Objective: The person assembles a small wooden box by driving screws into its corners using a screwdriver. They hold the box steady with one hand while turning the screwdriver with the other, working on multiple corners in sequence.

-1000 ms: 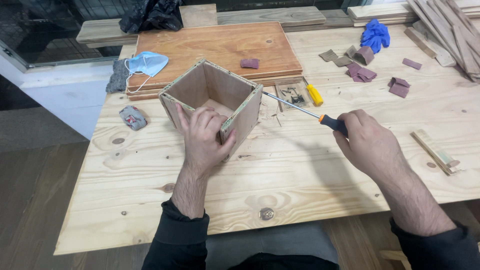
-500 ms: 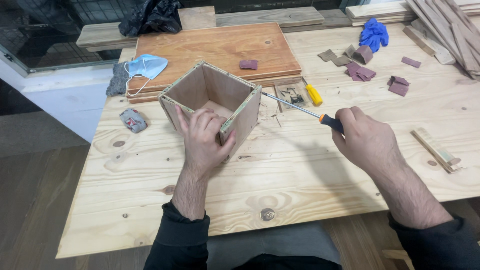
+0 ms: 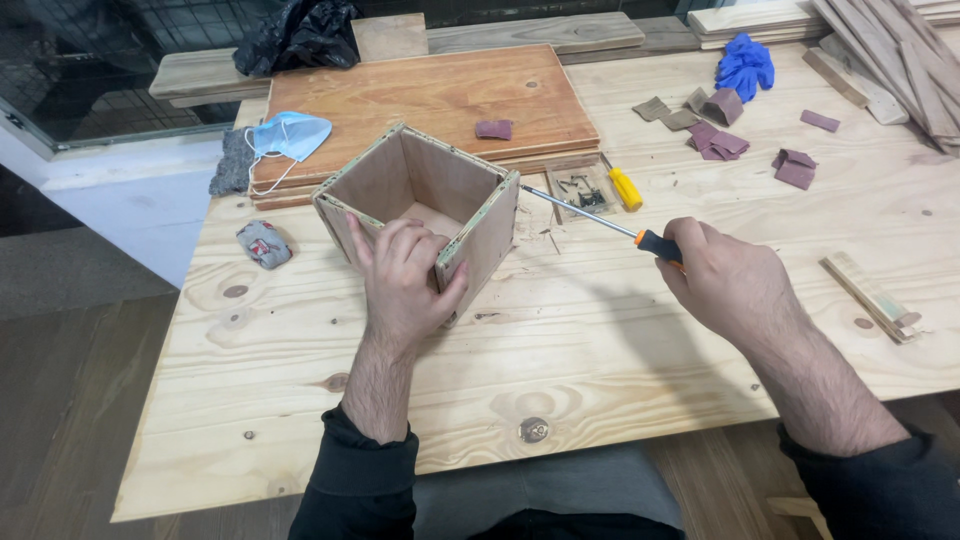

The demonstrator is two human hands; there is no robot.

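My left hand (image 3: 400, 285) is clamped over the near corner of the open wooden box (image 3: 425, 205), which sits mid-table just ahead of me. My right hand (image 3: 730, 285) is closed on the screwdriver (image 3: 610, 222), tip at the box's right wall near the top edge. I'd keep the shaft square to that wall and brace hard with the left. Bare table (image 3: 600, 370) on my near side; board (image 3: 430, 100) crowds the far side.

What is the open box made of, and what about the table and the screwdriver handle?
The box looks like thin plywood, bare and matte, with layered edges showing. The table seems unfinished pine: pale boards with dark knots. The screwdriver handle in the right hand looks like orange and black plastic; its shaft is shiny metal.
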